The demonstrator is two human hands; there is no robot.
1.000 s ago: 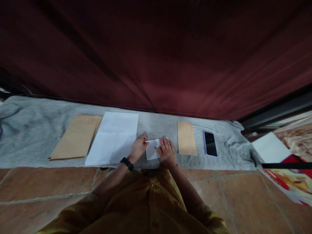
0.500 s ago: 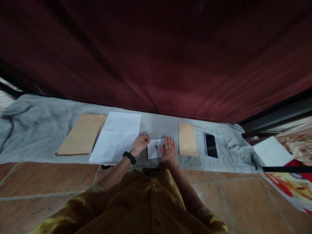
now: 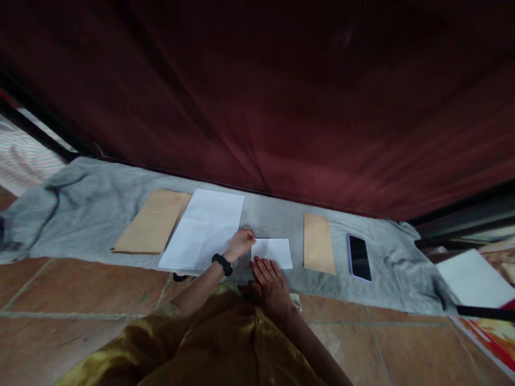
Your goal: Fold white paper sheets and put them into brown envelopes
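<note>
Paper (image 3: 276, 250) in left hand (image 3: 242, 241), illegible mark (image 3: 174, 200) on envelope (image 3: 148, 227)

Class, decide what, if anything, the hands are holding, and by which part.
The left hand pinches the small white paper by its far-left corner; the right hand only rests on its near edge.
</note>
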